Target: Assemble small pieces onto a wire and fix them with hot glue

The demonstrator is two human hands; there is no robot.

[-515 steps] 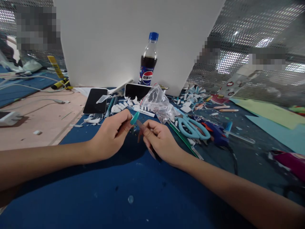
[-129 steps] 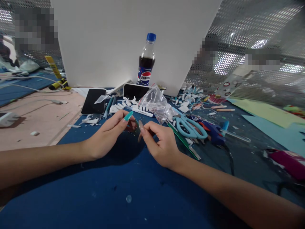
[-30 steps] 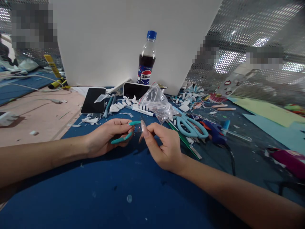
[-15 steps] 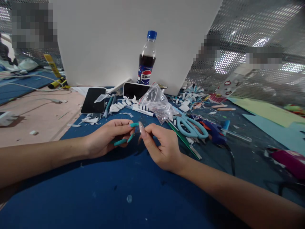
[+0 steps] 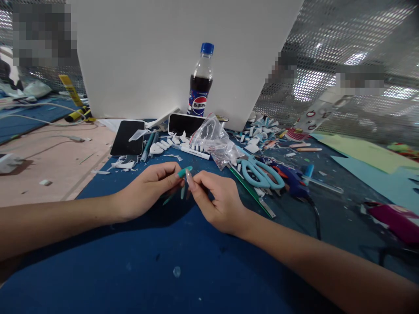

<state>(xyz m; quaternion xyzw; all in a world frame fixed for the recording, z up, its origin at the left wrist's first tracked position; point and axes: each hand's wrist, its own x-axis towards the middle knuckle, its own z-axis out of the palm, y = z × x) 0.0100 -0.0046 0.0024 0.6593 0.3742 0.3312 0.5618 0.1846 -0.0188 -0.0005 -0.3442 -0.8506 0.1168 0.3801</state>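
Observation:
Over the blue mat, my left hand [image 5: 144, 189] is closed, with long teal nails [image 5: 185, 171] showing at the thumb and at the curled fingers. Its thumb and forefinger are pressed together at the tips. My right hand [image 5: 221, 200] meets it there, thumb and forefinger pinched, with a long pale nail [image 5: 189, 178] on the thumb touching or almost touching the teal thumb nail. Anything small between the fingertips of either hand is hidden. Just beyond the hands lie a white marker [image 5: 195, 151] and a clear plastic bag [image 5: 214, 139].
A cola bottle [image 5: 200, 83] stands before a white board [image 5: 137, 56]. Two phones, the nearer one [image 5: 127, 138] lying flat, sit among white scraps. To the right are light-blue scissors [image 5: 258, 173], a green-edged ruler [image 5: 252, 192], a blue glue gun [image 5: 296, 183] and coloured paper [image 5: 376, 174].
My right hand has shifted slightly left, its thumb closer to the left fingertips. The left hand has turned, so its lower teal nails point downward and look blurred.

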